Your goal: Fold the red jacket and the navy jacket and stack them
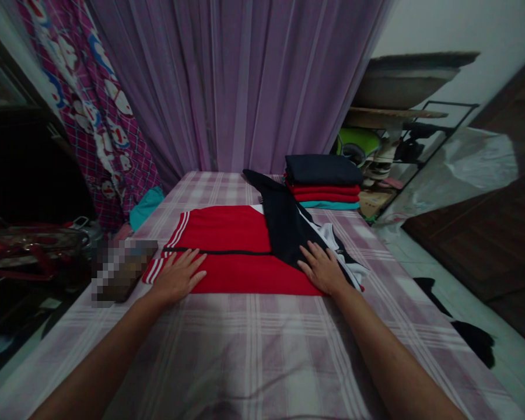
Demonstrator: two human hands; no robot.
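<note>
A red jacket [231, 227] with navy sleeves, a dark zip line and white-striped hem lies sideways on the bed, partly folded. Its hem points left and its collar end right. My left hand [179, 277] rests flat on the red cloth near the striped hem, fingers spread. At the other end, my right hand [321, 268] lies flat where the navy sleeve [284, 221] meets the red body, fingers apart. The sleeve's narrow end stretches away from me towards the curtain. White lining shows beyond my right hand.
Behind the jacket on the right stands a stack of folded clothes [324, 170], navy on top, red and teal below. A blurred-out object [125, 271] lies left of the hem. Purple curtains [245, 81] hang at the bed's far edge. A cluttered rack [402, 128] stands back right.
</note>
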